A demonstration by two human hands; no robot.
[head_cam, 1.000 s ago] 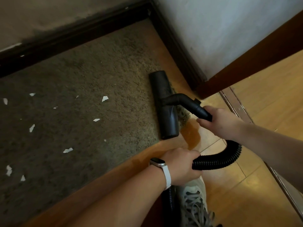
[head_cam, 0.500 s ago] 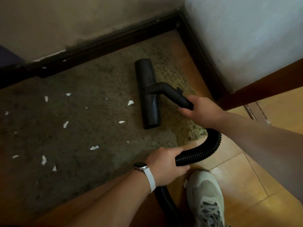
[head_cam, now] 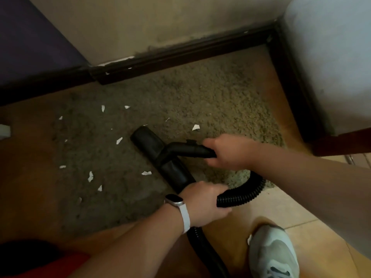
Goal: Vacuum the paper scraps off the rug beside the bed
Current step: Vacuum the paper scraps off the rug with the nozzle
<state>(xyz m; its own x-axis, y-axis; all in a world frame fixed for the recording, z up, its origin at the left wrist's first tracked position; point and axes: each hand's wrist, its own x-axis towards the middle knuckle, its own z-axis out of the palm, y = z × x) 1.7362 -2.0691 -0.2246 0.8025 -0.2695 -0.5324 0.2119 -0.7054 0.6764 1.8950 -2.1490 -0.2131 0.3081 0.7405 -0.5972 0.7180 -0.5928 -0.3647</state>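
Note:
A shaggy olive rug [head_cam: 210, 97] lies on the wooden floor, with several white paper scraps [head_cam: 146, 173] scattered over its left and middle parts. The black vacuum floor nozzle [head_cam: 158, 152] rests on the rug at a slant among the scraps. My right hand [head_cam: 228, 151] grips the black tube just behind the nozzle. My left hand [head_cam: 204, 203], with a white-strapped watch on the wrist, holds the ribbed black hose [head_cam: 247, 193], which loops from the tube and runs down past my arm.
A dark skirting board [head_cam: 180, 57] runs along the beige wall behind the rug and turns at the corner on the right. A dark purple surface [head_cam: 30, 41] fills the upper left. My grey sneaker [head_cam: 273, 251] stands on the wooden floor at lower right.
The nozzle has swung leftward across the rug and turned to a slant, now lying among the scraps. Both hands kept their hold and moved with it.

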